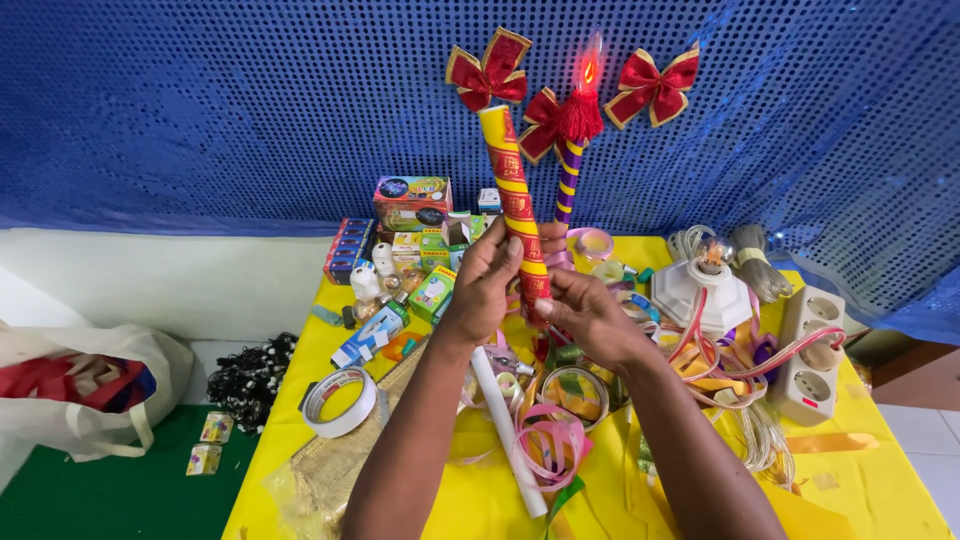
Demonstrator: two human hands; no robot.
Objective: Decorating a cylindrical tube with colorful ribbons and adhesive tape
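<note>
Your two forearms reach up from the bottom of the head view over a yellow table [860, 480] crowded with craft supplies. Your left hand [482, 285] is wrapped around the lower part of a tall stick [512, 200] bound in spiralling red and yellow ribbon, holding it nearly upright. Your right hand [590, 315] pinches the same stick at its base, fingers pressed where the ribbon wrap ends. As far as can be judged, the wrapping is done along the whole visible length, and only the bottom end under your fingers seems left to finish. A red and gold bow [489, 72] crowns the stick, though whether it is fixed to it or to the blue sequinned backdrop [230, 110] cannot be told. Just behind stands a second stick in purple and yellow stripes [566, 185], with a red tassel and a glowing red candle-flame lamp [589, 68]; two more bows flank it. On the table lie a roll of clear tape [340, 400] to the left, pink ribbon coils [550, 445] below your hands, a white tube [505, 425], small boxes [412, 205] at the back, a white lamp base [702, 290] and a white power strip [812, 355] to the right.
</note>
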